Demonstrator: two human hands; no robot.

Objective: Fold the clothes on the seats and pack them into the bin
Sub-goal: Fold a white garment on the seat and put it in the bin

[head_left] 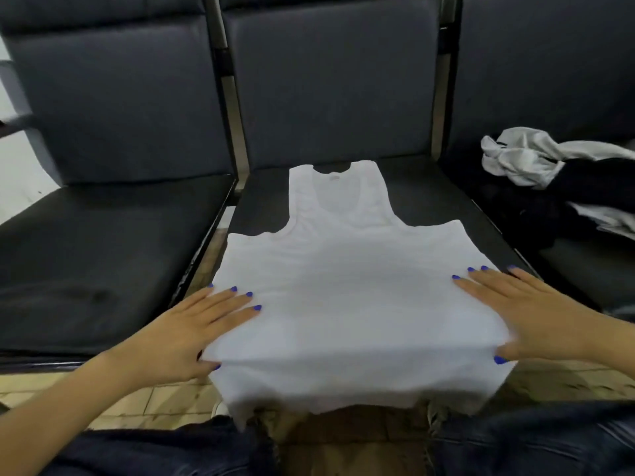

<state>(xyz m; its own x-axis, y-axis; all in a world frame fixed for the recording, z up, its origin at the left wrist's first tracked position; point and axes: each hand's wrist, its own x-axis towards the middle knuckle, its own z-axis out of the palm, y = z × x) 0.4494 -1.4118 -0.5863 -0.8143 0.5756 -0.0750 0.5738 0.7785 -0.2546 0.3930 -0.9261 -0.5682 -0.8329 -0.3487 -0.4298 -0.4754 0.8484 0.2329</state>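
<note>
A white sleeveless top [347,290] lies spread flat on the middle dark seat [426,197], neck away from me, its hem hanging over the seat's front edge. My left hand [202,331] rests flat on the top's left side with straight fingers, thumb under the edge near the seat front. My right hand [529,314] lies flat on the top's right side, fingers straight, thumb at the fabric's edge. No bin is in view.
A heap of grey-white and black clothes [549,180] sits on the right seat. The left seat [103,262] is bare dark leather. Metal frame bars [233,108] separate the seats. My knees in dark jeans [515,441] are below, over a tiled floor [154,403].
</note>
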